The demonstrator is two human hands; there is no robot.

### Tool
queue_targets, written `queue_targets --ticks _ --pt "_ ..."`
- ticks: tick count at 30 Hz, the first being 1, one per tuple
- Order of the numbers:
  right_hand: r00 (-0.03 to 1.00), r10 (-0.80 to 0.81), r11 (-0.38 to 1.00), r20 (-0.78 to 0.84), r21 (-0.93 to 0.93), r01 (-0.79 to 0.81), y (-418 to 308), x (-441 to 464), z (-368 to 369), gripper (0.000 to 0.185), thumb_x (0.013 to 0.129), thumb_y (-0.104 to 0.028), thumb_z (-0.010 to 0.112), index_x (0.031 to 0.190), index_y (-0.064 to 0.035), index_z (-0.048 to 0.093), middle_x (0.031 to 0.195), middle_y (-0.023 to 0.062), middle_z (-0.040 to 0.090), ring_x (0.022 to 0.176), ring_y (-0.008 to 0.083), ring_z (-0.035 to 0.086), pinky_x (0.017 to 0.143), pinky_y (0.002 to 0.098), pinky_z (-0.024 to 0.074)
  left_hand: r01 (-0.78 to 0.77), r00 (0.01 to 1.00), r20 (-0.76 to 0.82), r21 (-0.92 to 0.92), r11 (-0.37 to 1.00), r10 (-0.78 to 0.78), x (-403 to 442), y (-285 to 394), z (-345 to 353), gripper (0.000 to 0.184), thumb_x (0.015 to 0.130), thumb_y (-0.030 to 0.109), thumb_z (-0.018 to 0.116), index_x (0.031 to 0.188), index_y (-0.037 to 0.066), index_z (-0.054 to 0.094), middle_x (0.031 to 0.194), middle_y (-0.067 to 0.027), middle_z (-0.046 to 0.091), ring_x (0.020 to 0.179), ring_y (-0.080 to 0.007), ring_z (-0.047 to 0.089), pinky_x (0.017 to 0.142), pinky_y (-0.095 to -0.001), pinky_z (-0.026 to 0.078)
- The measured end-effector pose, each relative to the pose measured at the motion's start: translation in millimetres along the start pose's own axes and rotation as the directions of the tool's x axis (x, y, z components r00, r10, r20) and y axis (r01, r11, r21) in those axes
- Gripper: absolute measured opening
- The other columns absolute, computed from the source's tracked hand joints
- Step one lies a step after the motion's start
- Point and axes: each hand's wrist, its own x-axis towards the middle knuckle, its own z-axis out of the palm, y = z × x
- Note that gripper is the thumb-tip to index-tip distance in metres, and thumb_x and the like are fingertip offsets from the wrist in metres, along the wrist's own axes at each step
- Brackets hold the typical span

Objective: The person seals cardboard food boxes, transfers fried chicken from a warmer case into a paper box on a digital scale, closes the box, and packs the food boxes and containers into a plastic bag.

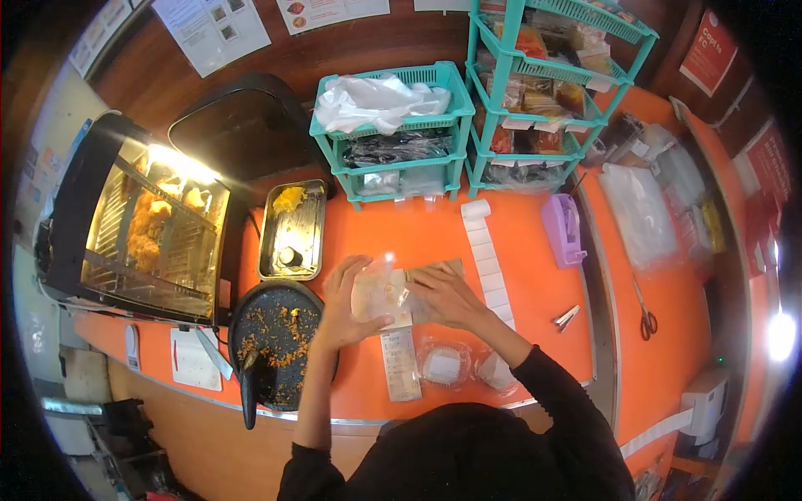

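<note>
A clear plastic package (380, 294) with a pale content is between my two hands above the orange counter. My left hand (341, 311) grips its left side, thumb at the bottom and fingers over the top. At its right edge, the bent fingers of my right hand (451, 298) close on something hidden beneath them. A brown flat piece (451, 266), paper or card, shows behind those fingers. Below the package lies a long printed receipt (401, 367). Two clear plastic containers (443, 365) with white labels sit right of the receipt, near my right forearm.
Left are a pan (280, 342) with crumbs, a metal tray (292, 230), a knife (214, 355) and a lit food warmer (150, 234). Right are a label strip (487, 267), a purple tape dispenser (562, 230), and scissors (647, 321). Green racks (393, 146) stand behind.
</note>
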Motion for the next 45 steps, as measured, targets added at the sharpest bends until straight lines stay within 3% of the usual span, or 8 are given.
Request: queue_targets --ticks 4,13,18,24,28,36,39,45 --pt "0.987 -0.036 0.992 0.154 -0.114 0.054 -5.0 12.7 -8.2 0.024 0.082 -0.017 0.055 0.105 -0.0143 0.058 0.105 0.0044 0.056 0.105 0.0207 0.054 0.09 0.0382 0.0398 -0.125 0.949 0.311 0.208 0.97 0.056 -5.4 -30.4 10.5 0.055 0.071 0.018 0.07 0.119 0.0 0.048 0.127 -0.0196 0.047 0.121 -0.0372 0.043 0.1 -0.0416 0.034" --pt "0.966 -0.252 0.963 0.049 -0.084 0.256 2.4 21.7 4.1 0.027 0.079 -0.02 0.058 0.102 -0.0086 0.053 0.107 0.0079 0.052 0.107 0.0252 0.052 0.091 0.04 0.0401 0.084 0.996 0.013 -0.206 0.975 -0.083 -40.4 -45.5 78.7 0.054 0.064 -0.002 0.049 0.118 -0.005 0.05 0.11 -0.0231 0.051 0.102 -0.041 0.047 0.089 -0.0434 0.039" --pt "0.998 -0.023 0.997 0.063 0.08 0.017 -4.1 29.6 -0.6 0.027 0.08 -0.017 0.055 0.101 -0.0007 0.051 0.1 0.013 0.05 0.1 0.0275 0.052 0.087 0.0407 0.0391 0.09 0.978 -0.161 -0.248 0.965 -0.132 -41.2 -52.3 98.3 0.044 0.072 0.005 0.049 0.115 -0.002 0.053 0.111 -0.0195 0.055 0.105 -0.0355 0.048 0.092 -0.0443 0.034" --pt "0.999 0.046 0.993 -0.004 0.11 -0.046 -11.3 33.1 -2.1 0.03 0.076 -0.012 0.055 0.103 -0.0002 0.052 0.098 0.0135 0.049 0.099 0.0296 0.05 0.085 0.0411 0.038 0.373 0.924 0.293 -0.556 0.743 -0.245 -29.5 -46.7 81.7 0.043 0.074 0.024 0.06 0.112 0.003 0.055 0.111 -0.0138 0.057 0.112 -0.0317 0.046 0.094 -0.0446 0.026" --pt "0.984 0.169 0.982 0.063 0.072 -0.173 -29.2 38.6 -6.4 0.037 0.08 -0.015 0.054 0.113 0.0009 0.052 0.105 0.0138 0.049 0.106 0.0291 0.047 0.091 0.0419 0.0359 0.12 0.971 0.23 -0.265 0.957 -0.058 -15.9 -27.6 76.7 0.055 0.071 0.032 0.069 0.115 0.004 0.053 0.111 -0.0135 0.057 0.11 -0.0314 0.048 0.095 -0.0455 0.027" --pt "0.859 0.494 0.718 -0.13 -0.495 -0.488 -70.2 45.2 38.5 0.045 0.081 -0.017 0.053 0.123 -0.0011 0.049 0.117 0.0144 0.05 0.115 0.0316 0.044 0.096 0.0455 0.035 0.381 0.888 -0.045 -0.483 0.789 -0.457 -22.0 -42.0 115.5 0.051 0.072 0.03 0.071 0.113 0.005 0.054 0.108 -0.0136 0.056 0.103 -0.0283 0.052 0.087 -0.0399 0.038" --pt "0.62 0.725 0.241 -0.3 -0.733 -0.637 -85.5 69.3 72.8 0.041 0.081 -0.019 0.054 0.119 -0.0024 0.051 0.119 0.0148 0.049 0.117 0.0311 0.044 0.097 0.0452 0.0339 0.342 0.93 -0.066 -0.208 0.917 -0.362 -13.2 -41.9 114.7 0.05 0.075 0.033 0.068 0.115 0.007 0.053 0.112 -0.0131 0.049 0.106 -0.0277 0.046 0.087 -0.0411 0.038" --pt "0.728 0.647 0.606 -0.226 -0.427 -0.671 -64.1 45.3 86.2 0.043 0.082 -0.022 0.054 0.121 -0.0024 0.048 0.122 0.0163 0.048 0.117 0.0341 0.043 0.099 0.0459 0.0321 0.304 0.927 0.095 0.379 0.874 -0.364 -8.0 -38.0 120.0 0.05 0.079 0.04 0.062 0.118 0.011 0.05 0.12 -0.0119 0.036 0.114 -0.0266 0.035 0.089 -0.0435 0.038"
